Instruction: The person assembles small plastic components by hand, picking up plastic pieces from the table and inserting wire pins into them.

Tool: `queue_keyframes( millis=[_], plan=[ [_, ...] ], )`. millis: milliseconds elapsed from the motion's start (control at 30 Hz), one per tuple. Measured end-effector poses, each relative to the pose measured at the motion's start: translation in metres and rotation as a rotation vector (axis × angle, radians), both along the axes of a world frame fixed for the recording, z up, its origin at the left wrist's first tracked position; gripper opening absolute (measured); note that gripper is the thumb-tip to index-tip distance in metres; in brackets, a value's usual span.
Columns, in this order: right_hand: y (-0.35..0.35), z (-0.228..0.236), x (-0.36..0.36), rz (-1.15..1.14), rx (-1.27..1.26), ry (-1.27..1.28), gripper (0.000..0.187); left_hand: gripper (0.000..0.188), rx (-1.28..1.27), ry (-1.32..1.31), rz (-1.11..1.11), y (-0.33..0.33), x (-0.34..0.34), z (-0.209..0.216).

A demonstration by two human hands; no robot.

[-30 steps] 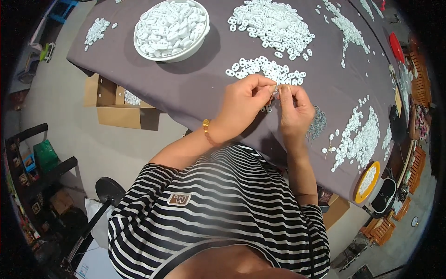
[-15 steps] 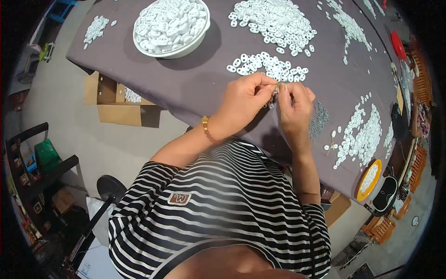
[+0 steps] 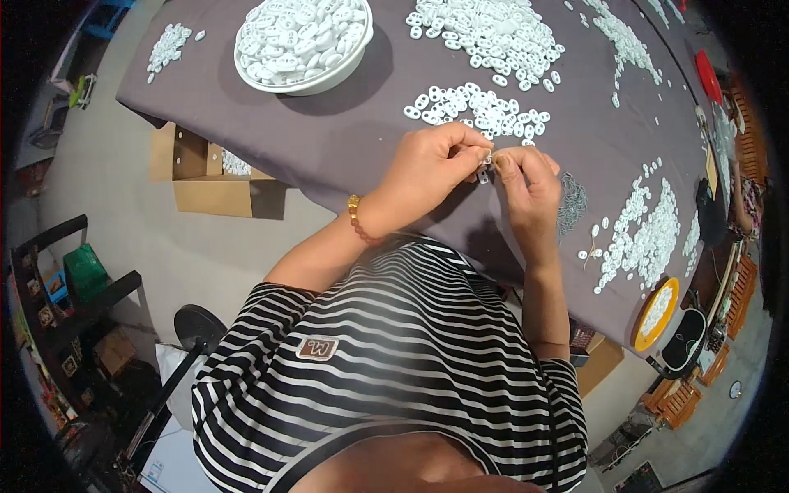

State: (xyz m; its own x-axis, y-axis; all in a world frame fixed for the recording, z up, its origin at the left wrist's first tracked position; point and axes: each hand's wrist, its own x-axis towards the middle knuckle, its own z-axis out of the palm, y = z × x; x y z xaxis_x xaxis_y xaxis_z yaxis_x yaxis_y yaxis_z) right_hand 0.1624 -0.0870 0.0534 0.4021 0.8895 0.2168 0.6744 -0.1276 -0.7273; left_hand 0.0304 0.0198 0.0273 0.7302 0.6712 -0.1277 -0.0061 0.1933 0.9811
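On table (image 3: 329, 135): bowl (image 3: 329, 81) left of bead heap (image 3: 493, 37); cord bundle (image 3: 573, 201) right of right hand (image 3: 530, 189).

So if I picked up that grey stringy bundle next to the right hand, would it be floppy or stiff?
The grey stringy bundle would probably be floppy, since its thin strands curl loosely on the cloth. They might catch on each other, as they look tangled. It probably wouldn't roll, being a loose, uneven heap.

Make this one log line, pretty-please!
left hand: pinching small white two-holed piece | right hand: close beside, grip unclear | nearby: tangled grey strands
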Motion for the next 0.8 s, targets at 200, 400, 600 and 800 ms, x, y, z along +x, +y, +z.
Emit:
queue_keyframes(
  millis=[200, 400, 600, 800],
  plan=[
    [-0.003, 0.000, 0.002, 0.049, 0.013, -0.034, 0.008, 0.019, -0.009, 0.000, -0.029, 0.003, -0.002, 0.002],
    [-0.005, -0.003, 0.001, 0.099, 0.078, -0.165, 0.003, 0.016, 0.342, 0.090, -0.098, 0.005, -0.007, 0.008],
    [-0.007, -0.007, -0.001, 0.102, 0.049, -0.172, 0.002, 0.015, 0.677, 0.029, -0.055, 0.003, -0.007, 0.000],
    [-0.013, 0.000, -0.001, 0.092, 0.023, -0.090, 0.003, 0.017, 0.044, 0.051, -0.086, -0.001, -0.009, 0.008]
  ],
)
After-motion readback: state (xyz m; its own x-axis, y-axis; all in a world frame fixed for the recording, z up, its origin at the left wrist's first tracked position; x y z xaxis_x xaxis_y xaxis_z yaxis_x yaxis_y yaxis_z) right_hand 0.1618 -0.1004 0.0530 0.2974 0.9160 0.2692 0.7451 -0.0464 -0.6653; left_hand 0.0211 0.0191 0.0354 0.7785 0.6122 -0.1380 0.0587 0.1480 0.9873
